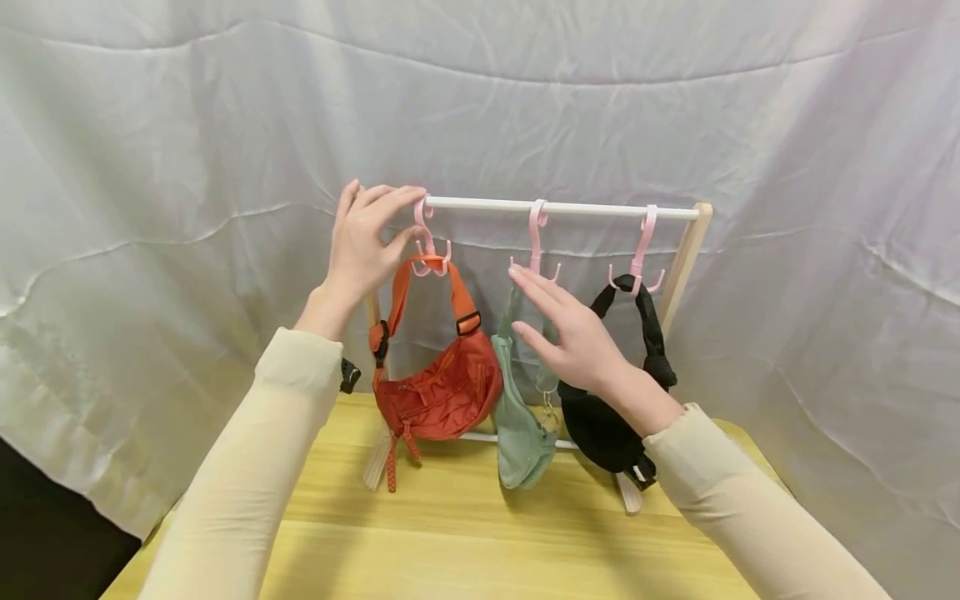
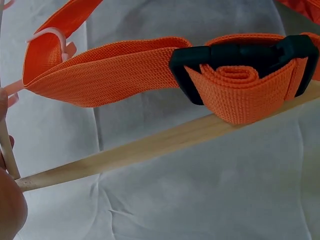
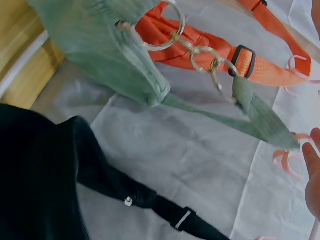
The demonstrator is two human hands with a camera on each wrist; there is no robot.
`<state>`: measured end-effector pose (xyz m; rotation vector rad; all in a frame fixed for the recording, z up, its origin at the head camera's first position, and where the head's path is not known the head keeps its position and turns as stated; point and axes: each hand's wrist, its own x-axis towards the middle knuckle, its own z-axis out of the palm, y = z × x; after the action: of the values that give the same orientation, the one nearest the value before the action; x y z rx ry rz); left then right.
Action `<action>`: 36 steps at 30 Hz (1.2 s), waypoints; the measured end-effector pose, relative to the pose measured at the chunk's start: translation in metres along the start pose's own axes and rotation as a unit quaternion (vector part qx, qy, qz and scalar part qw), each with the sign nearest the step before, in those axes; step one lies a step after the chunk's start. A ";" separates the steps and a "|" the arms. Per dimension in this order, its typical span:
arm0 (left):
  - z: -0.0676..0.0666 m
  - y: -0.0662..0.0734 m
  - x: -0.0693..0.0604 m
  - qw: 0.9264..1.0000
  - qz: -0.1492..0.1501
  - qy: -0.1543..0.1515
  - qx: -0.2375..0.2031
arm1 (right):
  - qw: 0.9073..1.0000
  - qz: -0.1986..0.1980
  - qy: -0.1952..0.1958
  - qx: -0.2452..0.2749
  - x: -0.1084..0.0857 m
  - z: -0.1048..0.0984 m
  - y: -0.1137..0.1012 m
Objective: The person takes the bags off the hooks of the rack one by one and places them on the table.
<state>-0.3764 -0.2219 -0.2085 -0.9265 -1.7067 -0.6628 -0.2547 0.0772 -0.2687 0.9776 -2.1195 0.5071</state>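
Observation:
On the white rail of a small rack hang three pink hooks. The left hand has its fingertips and thumb at the left pink hook, which carries a red-orange bag by its strap. Before the middle pink hook the right hand is held with fingers extended, near the strap of a green bag. A black bag hangs from the right pink hook. In the left wrist view, the orange strap loops over a hook; whether the left fingers grip theirs is unclear.
The rack's wooden post stands at the right, its feet on a yellow wood-grain table. Grey cloth hangs behind and at both sides. A black buckle shows left of the red-orange bag. Metal rings hang by the green bag.

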 end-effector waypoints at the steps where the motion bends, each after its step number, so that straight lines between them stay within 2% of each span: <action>1: 0.000 0.000 -0.001 1.000 -0.002 0.001 -0.001 | 1.000 0.002 -0.001 0.002 0.001 0.002 -0.001; 11: 0.001 0.003 -0.001 1.000 -0.005 0.007 -0.006 | 1.000 0.012 0.002 0.027 0.014 0.020 -0.010; 20: 0.002 0.004 0.001 1.000 -0.020 -0.005 -0.003 | 0.997 0.063 -0.008 0.042 0.021 0.031 -0.010; 28: 0.002 0.003 -0.001 1.000 -0.024 -0.004 -0.004 | 0.993 0.099 0.011 0.057 0.028 0.046 -0.007; 36: -0.002 0.000 0.000 1.000 -0.025 -0.001 0.000 | 0.991 0.117 0.026 0.065 0.036 0.061 -0.005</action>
<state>-0.3751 -0.2234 -0.2081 -0.8866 -1.7376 -0.6953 -0.2946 0.0197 -0.2809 0.7798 -2.1877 0.7862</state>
